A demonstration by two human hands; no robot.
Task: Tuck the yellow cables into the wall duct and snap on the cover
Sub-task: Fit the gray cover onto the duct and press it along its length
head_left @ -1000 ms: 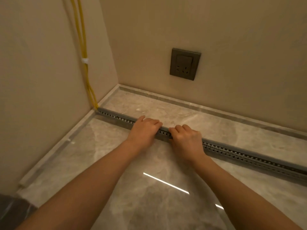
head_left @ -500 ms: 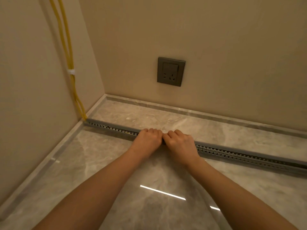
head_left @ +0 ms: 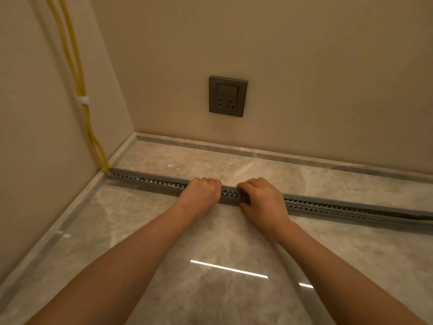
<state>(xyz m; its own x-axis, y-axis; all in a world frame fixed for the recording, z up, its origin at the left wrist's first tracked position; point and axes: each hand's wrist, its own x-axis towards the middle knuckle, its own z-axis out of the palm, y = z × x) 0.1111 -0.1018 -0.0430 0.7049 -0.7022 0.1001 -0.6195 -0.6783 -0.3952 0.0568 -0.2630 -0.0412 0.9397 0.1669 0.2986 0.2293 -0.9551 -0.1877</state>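
Pressing: your left hand (head_left: 201,193) and right hand (head_left: 262,195), curled down on the grey slotted plastic duct cover (head_left: 230,195)
Change: hands just moved apart, so you're likely snapping along toward the right

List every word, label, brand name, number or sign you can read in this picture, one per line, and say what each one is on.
None: no readable text shows anywhere in this view.
Wall socket: plain grey faceplate with pin holes only, no brand or marking legible.
Grey slotted duct: no print visible.
Yellow cables: any jacket print is too small to tell.
White clip on the cables: blank.
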